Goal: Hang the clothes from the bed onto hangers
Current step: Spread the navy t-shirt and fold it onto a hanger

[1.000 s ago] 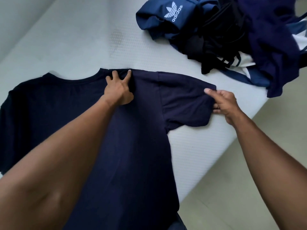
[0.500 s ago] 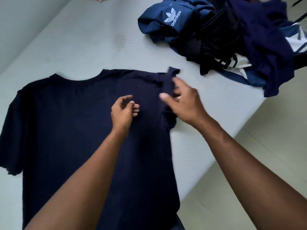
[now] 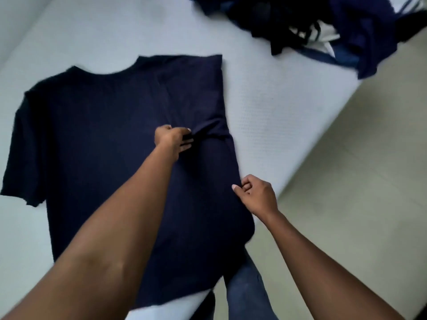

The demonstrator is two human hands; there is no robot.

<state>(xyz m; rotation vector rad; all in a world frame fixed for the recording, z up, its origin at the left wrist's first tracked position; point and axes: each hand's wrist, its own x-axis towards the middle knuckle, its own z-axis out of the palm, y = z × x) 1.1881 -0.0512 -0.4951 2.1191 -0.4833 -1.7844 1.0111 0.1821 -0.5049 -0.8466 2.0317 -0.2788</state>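
A navy t-shirt point(image 3: 97, 139) lies flat on the white bed point(image 3: 272, 107), neck towards the far side. Its right sleeve is folded inward over the body, so the right edge runs straight. My left hand point(image 3: 174, 138) pinches a bunch of fabric at the folded sleeve's lower end, near the shirt's middle right. My right hand point(image 3: 255, 195) has its fingers curled on the shirt's right side seam, lower down by the bed's edge. No hanger is in view.
A heap of dark blue, black and white striped clothes point(image 3: 318, 28) lies at the bed's far right corner. The bed edge runs diagonally on the right, with pale floor point(image 3: 358, 181) beyond it. My jeans leg point(image 3: 247, 294) shows below the shirt hem.
The right sleeve has been folded in over the shirt's body. My left hand slid down from the shoulder onto the fold, and my right hand dropped to the side seam. The view tilted downward.
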